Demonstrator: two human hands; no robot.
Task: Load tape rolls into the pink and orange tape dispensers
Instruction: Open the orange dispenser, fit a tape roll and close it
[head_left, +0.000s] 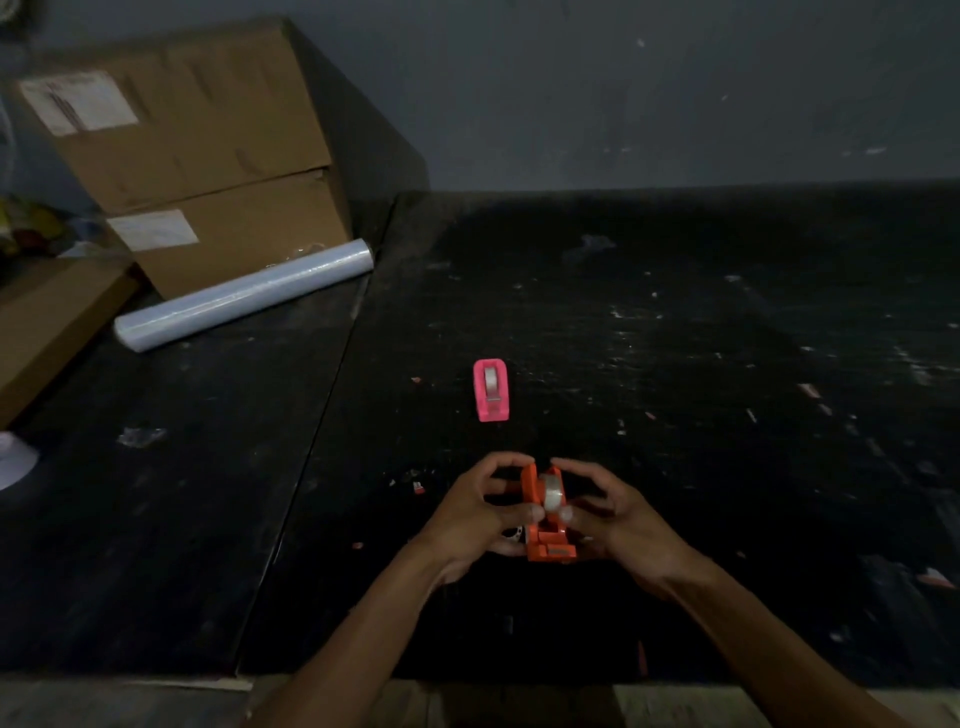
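The orange tape dispenser (549, 543) is held just above the black table, near its front edge, cutter end toward me. A clear tape roll (551, 491) sits in its cradle. My left hand (475, 522) grips the dispenser's left side, thumb against the roll. My right hand (615, 514) grips the right side, fingers curled over the top of the roll. Farther back, the pink tape dispenser (491, 389) stands alone on the table with a clear roll (490, 381) seated in it.
Two stacked cardboard boxes (208, 156) stand at the back left, a roll of clear stretch film (244, 295) lying in front of them. Another box (47, 327) is at the far left. Small scraps litter the black table (675, 364).
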